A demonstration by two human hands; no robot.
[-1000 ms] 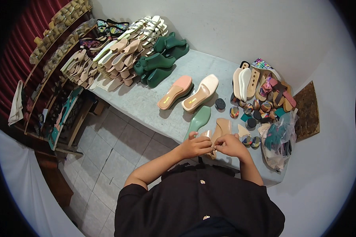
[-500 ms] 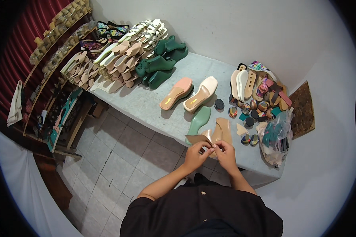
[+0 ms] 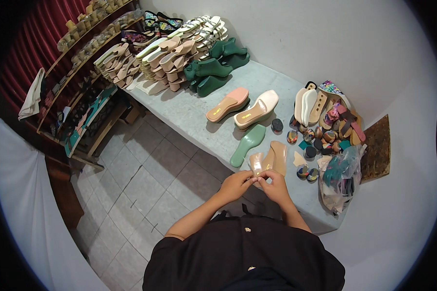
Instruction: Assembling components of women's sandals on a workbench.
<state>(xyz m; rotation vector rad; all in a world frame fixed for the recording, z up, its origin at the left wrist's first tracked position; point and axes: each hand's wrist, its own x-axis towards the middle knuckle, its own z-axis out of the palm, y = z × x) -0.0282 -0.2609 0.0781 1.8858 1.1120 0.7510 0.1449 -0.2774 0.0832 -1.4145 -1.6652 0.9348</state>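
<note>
Both my hands meet at the near edge of a grey table (image 3: pixel 194 114). My left hand (image 3: pixel 238 184) and my right hand (image 3: pixel 274 186) pinch the lower end of a tan shoe insole (image 3: pixel 256 162) between their fingertips. A second tan insole (image 3: pixel 277 157) lies just right of it on the table. A green insole (image 3: pixel 247 144) lies to the left of them. Beyond these stand a pink wedge sandal (image 3: pixel 228 104) and a cream wedge sandal (image 3: pixel 256 112).
Dark green wedges (image 3: pixel 211 70) and rows of pale sandals (image 3: pixel 170 53) fill the table's far left. Soles, small coloured pieces (image 3: pixel 320 126) and a plastic bag (image 3: pixel 340 177) crowd the right end. Shelves with footwear (image 3: pixel 82 58) line the left wall above tiled floor (image 3: pixel 136 184).
The view has shifted and my hands have moved forward over the table edge, staying together on the tan insole.
</note>
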